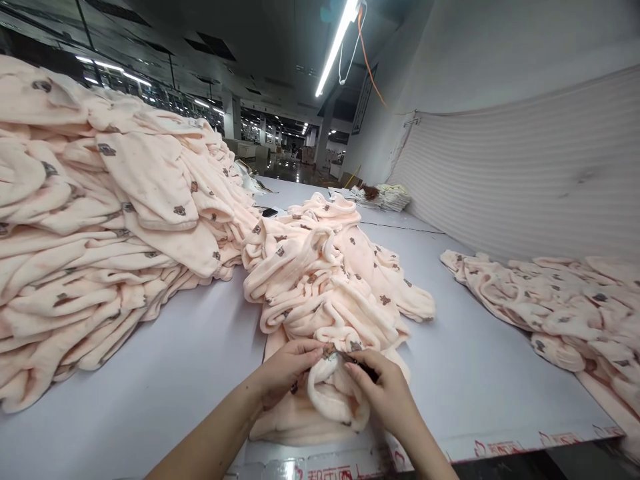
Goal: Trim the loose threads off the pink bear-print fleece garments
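Observation:
In the head view, a pale pink fleece garment (335, 260) with small brown printed figures lies bunched on the table in front of me. My left hand (290, 367) pinches a fold of its near part between thumb and fingertips. Closed around a small dark tool (367, 370), my right hand (385, 387) is just to the right of that fold. The tool looks like thread snips, its tip pointing at the pinched fabric; the fingers cover most of it. Below both hands, a rolled loop of the fleece hangs over a flatter layer.
A tall heap of the same pink fleece (115, 220) fills the left side. More of it (560, 307) lies on the right beside a striped sheet (525, 160) on the wall. Folded cloths (385, 197) sit at the far end of the white table (430, 393).

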`<state>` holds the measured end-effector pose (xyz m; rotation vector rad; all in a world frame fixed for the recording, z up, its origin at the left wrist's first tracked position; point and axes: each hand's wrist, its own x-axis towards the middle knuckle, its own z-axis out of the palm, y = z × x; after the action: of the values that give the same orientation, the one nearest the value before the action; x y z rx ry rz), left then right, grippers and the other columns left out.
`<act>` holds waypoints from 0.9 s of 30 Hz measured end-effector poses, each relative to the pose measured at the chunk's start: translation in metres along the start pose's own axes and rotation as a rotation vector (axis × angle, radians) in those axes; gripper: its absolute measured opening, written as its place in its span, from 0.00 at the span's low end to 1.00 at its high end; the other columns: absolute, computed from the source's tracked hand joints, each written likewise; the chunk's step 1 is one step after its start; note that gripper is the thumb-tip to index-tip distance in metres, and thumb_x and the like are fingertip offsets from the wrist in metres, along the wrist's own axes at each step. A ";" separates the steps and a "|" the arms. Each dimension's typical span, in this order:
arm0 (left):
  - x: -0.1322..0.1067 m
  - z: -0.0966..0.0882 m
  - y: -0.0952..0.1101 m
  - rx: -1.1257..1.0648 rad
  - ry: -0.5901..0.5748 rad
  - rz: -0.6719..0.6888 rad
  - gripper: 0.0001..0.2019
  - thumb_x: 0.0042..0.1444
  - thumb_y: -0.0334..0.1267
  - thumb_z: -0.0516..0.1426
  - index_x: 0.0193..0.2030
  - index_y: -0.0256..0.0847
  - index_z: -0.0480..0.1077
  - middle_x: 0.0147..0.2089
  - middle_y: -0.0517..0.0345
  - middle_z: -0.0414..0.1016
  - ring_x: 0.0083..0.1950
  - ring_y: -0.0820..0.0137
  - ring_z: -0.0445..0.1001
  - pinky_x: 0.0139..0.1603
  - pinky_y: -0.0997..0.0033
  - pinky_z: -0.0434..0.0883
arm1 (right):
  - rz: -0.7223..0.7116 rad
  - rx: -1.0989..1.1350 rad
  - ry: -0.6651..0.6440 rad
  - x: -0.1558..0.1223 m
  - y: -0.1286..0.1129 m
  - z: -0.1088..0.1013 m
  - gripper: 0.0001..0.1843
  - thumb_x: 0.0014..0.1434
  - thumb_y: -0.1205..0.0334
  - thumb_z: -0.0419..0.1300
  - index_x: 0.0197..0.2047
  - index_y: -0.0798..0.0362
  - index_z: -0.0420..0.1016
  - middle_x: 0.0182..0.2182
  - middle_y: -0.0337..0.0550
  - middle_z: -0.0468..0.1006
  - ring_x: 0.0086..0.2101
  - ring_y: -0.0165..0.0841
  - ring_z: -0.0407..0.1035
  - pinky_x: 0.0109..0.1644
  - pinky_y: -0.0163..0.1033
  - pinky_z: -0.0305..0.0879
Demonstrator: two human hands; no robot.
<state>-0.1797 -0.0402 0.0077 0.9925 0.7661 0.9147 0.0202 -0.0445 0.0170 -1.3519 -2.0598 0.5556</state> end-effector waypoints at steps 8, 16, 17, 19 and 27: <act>0.020 -0.011 -0.004 -0.028 -0.122 -0.039 0.14 0.53 0.43 0.60 0.45 0.40 0.76 0.37 0.56 0.78 0.42 0.66 0.74 0.47 0.68 0.67 | -0.002 0.025 0.057 -0.012 -0.001 0.003 0.11 0.61 0.58 0.55 0.42 0.51 0.76 0.39 0.45 0.80 0.40 0.39 0.73 0.43 0.40 0.67; 0.012 -0.040 -0.008 0.022 -0.102 -0.053 0.17 0.55 0.45 0.57 0.46 0.36 0.74 0.43 0.46 0.79 0.44 0.63 0.76 0.54 0.59 0.66 | -0.049 0.133 -0.244 -0.038 -0.031 0.076 0.15 0.51 0.68 0.62 0.44 0.49 0.72 0.38 0.41 0.79 0.38 0.38 0.74 0.42 0.37 0.68; 0.003 -0.046 -0.007 0.051 -0.051 -0.028 0.16 0.55 0.44 0.56 0.46 0.37 0.73 0.45 0.46 0.78 0.46 0.63 0.75 0.54 0.59 0.66 | -0.060 0.097 -0.234 -0.038 -0.031 0.080 0.14 0.53 0.67 0.61 0.44 0.50 0.73 0.39 0.42 0.79 0.39 0.38 0.74 0.43 0.38 0.68; -0.020 -0.056 -0.007 0.133 0.089 0.043 0.13 0.56 0.43 0.55 0.45 0.40 0.72 0.48 0.49 0.76 0.50 0.62 0.72 0.55 0.61 0.64 | -0.101 -0.016 -0.176 -0.037 -0.028 0.081 0.13 0.55 0.65 0.59 0.46 0.48 0.74 0.42 0.44 0.79 0.41 0.41 0.74 0.45 0.40 0.68; -0.098 -0.036 -0.048 0.729 0.493 0.173 0.03 0.52 0.37 0.57 0.31 0.42 0.65 0.38 0.57 0.66 0.41 0.64 0.66 0.44 0.67 0.63 | -0.253 -0.410 -0.170 -0.039 -0.024 0.081 0.16 0.56 0.66 0.59 0.48 0.45 0.74 0.44 0.41 0.80 0.40 0.42 0.75 0.43 0.41 0.68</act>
<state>-0.2387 -0.1275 -0.0378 1.5040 1.5142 1.0699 -0.0402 -0.0908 -0.0370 -1.2634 -2.5385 0.1448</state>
